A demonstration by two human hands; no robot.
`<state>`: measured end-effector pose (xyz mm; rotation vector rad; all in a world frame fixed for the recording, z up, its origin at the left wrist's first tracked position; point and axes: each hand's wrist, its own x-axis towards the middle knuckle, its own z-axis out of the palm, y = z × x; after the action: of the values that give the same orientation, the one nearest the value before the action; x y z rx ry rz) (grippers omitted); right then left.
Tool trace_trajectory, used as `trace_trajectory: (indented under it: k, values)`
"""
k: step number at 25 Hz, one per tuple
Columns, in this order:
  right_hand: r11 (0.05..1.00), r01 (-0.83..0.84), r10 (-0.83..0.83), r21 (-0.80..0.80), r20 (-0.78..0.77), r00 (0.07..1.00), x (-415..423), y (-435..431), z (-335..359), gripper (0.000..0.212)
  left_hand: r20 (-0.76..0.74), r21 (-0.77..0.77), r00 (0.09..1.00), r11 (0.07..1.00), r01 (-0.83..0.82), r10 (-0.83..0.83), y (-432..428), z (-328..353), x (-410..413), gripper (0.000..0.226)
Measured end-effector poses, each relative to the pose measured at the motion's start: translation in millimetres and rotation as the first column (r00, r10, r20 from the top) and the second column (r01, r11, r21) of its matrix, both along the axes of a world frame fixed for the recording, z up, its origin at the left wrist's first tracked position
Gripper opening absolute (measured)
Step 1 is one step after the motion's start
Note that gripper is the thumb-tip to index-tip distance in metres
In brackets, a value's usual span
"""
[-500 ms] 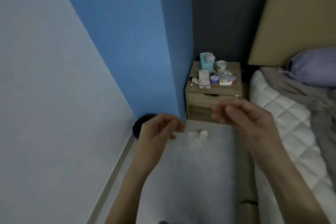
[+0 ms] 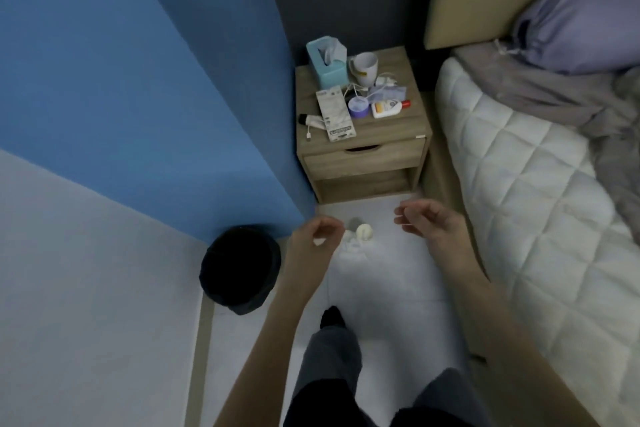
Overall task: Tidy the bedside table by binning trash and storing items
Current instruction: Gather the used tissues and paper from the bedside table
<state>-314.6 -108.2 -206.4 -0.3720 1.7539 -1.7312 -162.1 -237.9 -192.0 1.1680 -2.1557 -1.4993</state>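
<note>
Left hand (image 2: pixel 313 236): fingers curled in toward the palm, tips near the thumb. A small white patch shows inside the curl; I cannot tell whether it is a held scrap or floor seen through the gap. Right hand (image 2: pixel 427 220): fingers loosely bent, apart from the thumb, holding nothing. Both hands hover over the floor in front of the bedside table (image 2: pixel 362 180).

On the floor between the hands I see a crumpled tissue (image 2: pixel 351 248) just beside the left fingers. A small cream round item (image 2: pixel 364 230) touches it. The black bin (image 2: pixel 240 269) stands left of the left hand, against the blue wall.

Table top, as I read it:
- Flat carton (image 2: pixel 335 113): long axis runs back to front, near end close to the front edge, tilted slightly right
- Tube (image 2: pixel 313 121): at the left edge, long axis left to right, black cap pointing left
- Lotion bottle (image 2: pixel 388 108): on its side, long axis left to right, red cap pointing at the right edge
- Purple jar (image 2: pixel 358 107): between carton and bottle
- Teal tissue box (image 2: pixel 327 62): back left corner, with the white mug (image 2: pixel 363 68) upright beside it

The drawer (image 2: pixel 362 158) under the front edge is closed
</note>
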Motion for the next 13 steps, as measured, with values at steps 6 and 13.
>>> trace_trajectory:
  k: [6,13]
  values:
    - [0.985,0.012,-0.021,0.174,0.05,0.999,-53.8,-96.6,-238.3,0.017,0.249,0.06,0.968,0.998,0.005,-0.019,-68.6,-235.7,-54.6,0.021]
    - [0.839,-0.107,0.316,0.534,-0.316,0.895,-76.1,-157.4,-567.1,0.057,0.393,-0.015,0.919,0.999,0.041,-0.032,-103.6,-560.5,-105.1,0.072]
